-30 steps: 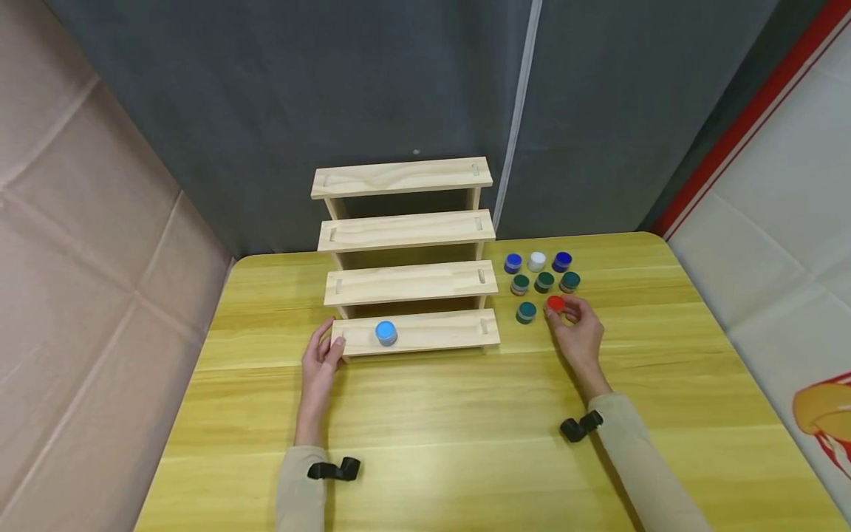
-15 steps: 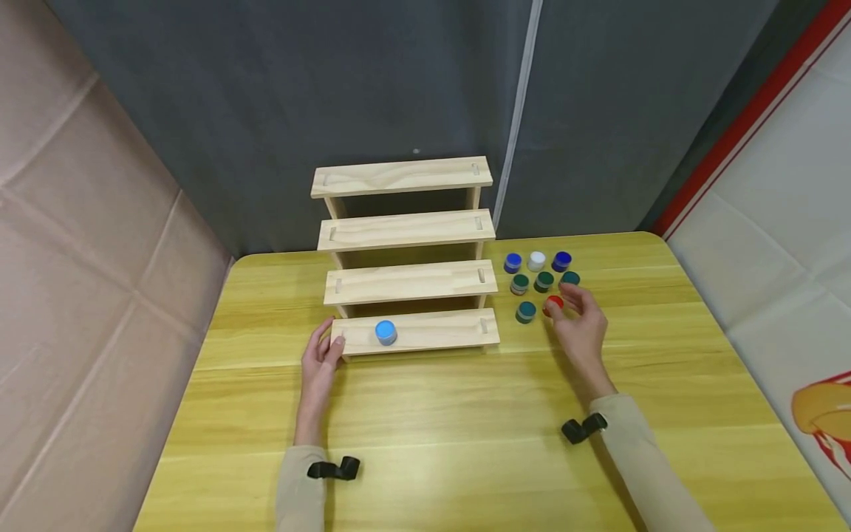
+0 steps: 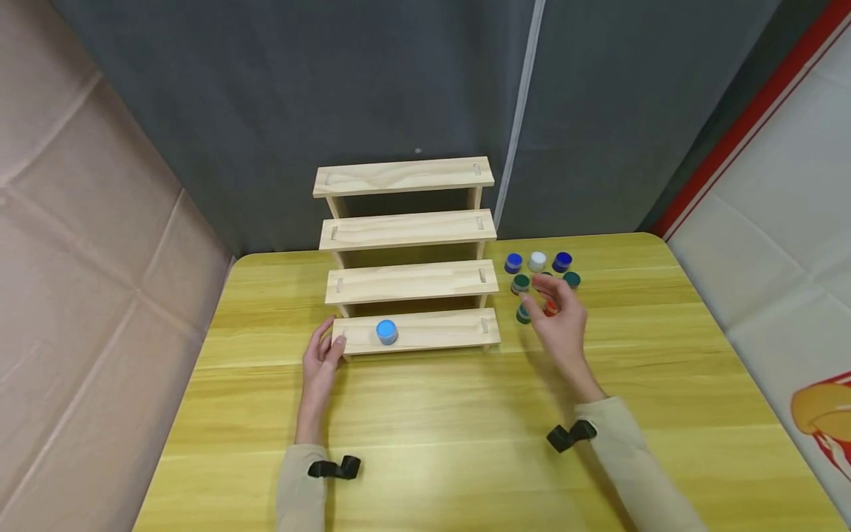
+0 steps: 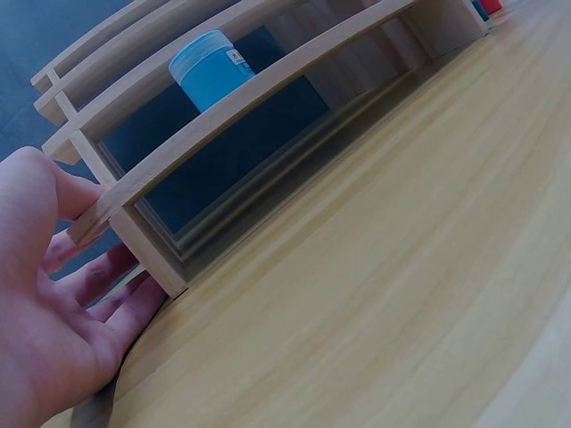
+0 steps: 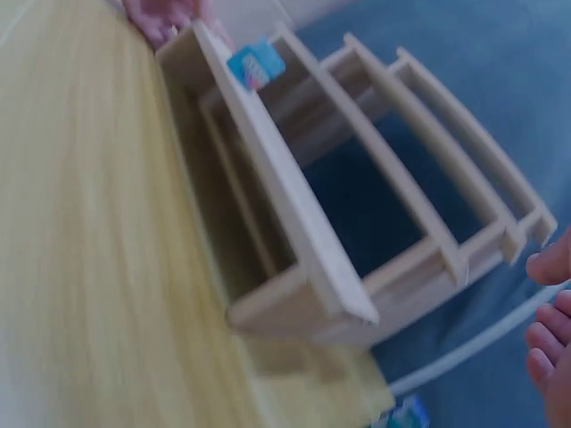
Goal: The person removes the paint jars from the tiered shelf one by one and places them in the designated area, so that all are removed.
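Observation:
My left hand [image 3: 319,369] grips the left end of the lowest step of a four-tier wooden display rack [image 3: 445,331], thumb over the board and other fingers below and beside it. On that step stands a small jar with a light blue lid [image 3: 387,332], upright. My right hand [image 3: 561,329] hovers over the small jars to the right of the rack, thumb and fingers apart with nothing between them. Below it a red-lidded jar [image 3: 550,307] shows in part. A green-lidded jar [image 3: 524,315] beside it is partly covered by the thumb.
Behind the right hand are a white-lidded jar [image 3: 537,261], a blue-lidded jar [image 3: 513,263], a dark blue-lidded jar [image 3: 561,261] and several green-lidded jars, one mostly hidden. A dark curtain [image 3: 412,89] hangs behind the wooden table [image 3: 425,443].
My right hand has let go of the red-lidded jar, lifted off and shifted left over the jars. The red-lidded jar stays on the table. My left hand keeps its grip on the rack.

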`<state>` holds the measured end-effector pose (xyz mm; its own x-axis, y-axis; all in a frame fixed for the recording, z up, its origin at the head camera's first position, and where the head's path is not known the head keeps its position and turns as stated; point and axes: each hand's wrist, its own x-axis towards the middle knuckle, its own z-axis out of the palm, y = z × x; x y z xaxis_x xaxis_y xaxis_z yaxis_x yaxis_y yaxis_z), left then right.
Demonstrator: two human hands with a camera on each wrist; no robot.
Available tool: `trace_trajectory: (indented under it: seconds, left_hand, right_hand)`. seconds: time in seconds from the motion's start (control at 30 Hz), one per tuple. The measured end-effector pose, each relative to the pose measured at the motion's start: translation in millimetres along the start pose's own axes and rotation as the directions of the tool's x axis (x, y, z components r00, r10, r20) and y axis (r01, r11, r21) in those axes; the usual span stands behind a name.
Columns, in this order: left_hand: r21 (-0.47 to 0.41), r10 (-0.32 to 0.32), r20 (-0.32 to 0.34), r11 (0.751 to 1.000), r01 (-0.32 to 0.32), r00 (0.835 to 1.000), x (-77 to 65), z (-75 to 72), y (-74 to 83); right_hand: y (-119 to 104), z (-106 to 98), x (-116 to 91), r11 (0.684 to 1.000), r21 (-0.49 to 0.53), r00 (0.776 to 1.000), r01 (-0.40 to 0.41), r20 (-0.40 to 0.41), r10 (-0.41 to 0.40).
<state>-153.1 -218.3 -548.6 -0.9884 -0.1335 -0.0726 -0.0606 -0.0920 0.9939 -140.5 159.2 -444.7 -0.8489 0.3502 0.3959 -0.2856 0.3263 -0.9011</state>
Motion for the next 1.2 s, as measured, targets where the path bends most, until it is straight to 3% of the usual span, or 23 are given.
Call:
trace_trajectory:
  seconds: [0.17, 0.47, 0.77, 1.2]
  left_hand:
    - [-0.002, -0.015, 0.004, 1.000, 0.015, 1.000, -0.2, 0.0, 1.9]
    - [-0.007, -0.012, 0.001, 1.000, 0.012, 1.000, -1.5, 0.7, 2.7]
    - [0.018, -0.023, -0.012, 1.000, 0.023, 1.000, -0.3, 0.5, 1.0]
    - [0.007, -0.025, -0.025, 1.000, 0.025, 0.999, 0.4, 1.8, 1.8]
  right_hand:
    - [7.7, 13.5, -0.1, 0.997, 0.019, 0.996, 0.071, 0.050, -0.072]
    - [-5.8, 39.0, -8.1, 0.994, 0.064, 0.982, 0.092, 0.161, -0.101]
    - [-22.8, 68.3, -12.7, 0.988, 0.151, 0.961, 0.028, 0.267, -0.069]
    - [-30.4, 110.6, -24.9, 0.996, 0.077, 0.867, 0.052, 0.492, -0.083]
